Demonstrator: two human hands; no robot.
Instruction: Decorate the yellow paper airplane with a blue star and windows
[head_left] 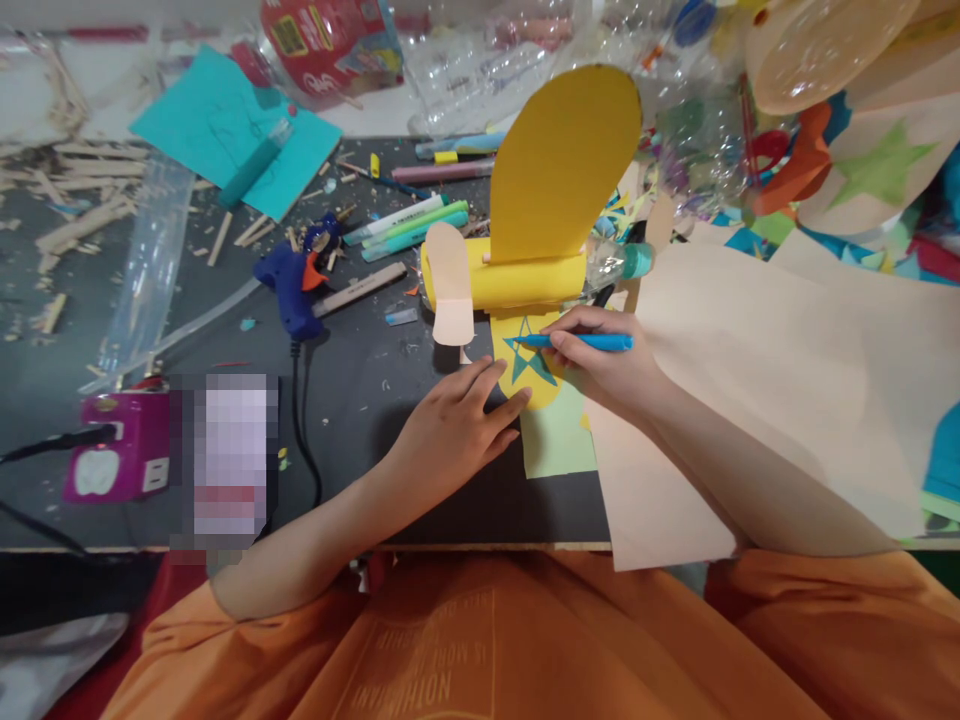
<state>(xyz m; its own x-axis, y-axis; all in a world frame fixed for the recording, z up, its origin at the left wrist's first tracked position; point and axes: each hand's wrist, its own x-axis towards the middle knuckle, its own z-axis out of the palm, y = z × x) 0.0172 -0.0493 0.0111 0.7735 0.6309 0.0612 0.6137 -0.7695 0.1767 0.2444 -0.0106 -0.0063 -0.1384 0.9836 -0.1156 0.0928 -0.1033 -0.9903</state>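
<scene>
right hand (600,365) pinching a blue marker (581,342), tip on the teal star (531,362) of a yellow paper flap (534,385), left hand (454,430) flat, fingers spread, holding the flap's edge down, open dark surface (360,400) to the left, glue gun (294,285) near, big beige sheet (787,380) crowding right

Dark grey table (375,400), strewn with wood splinters and sticks (82,215). On it: teal paper sheet (232,130), blue glue gun (296,280), row of markers (409,225), purple power strip (116,460), large beige sheet (787,380), pale green paper (559,445).
</scene>
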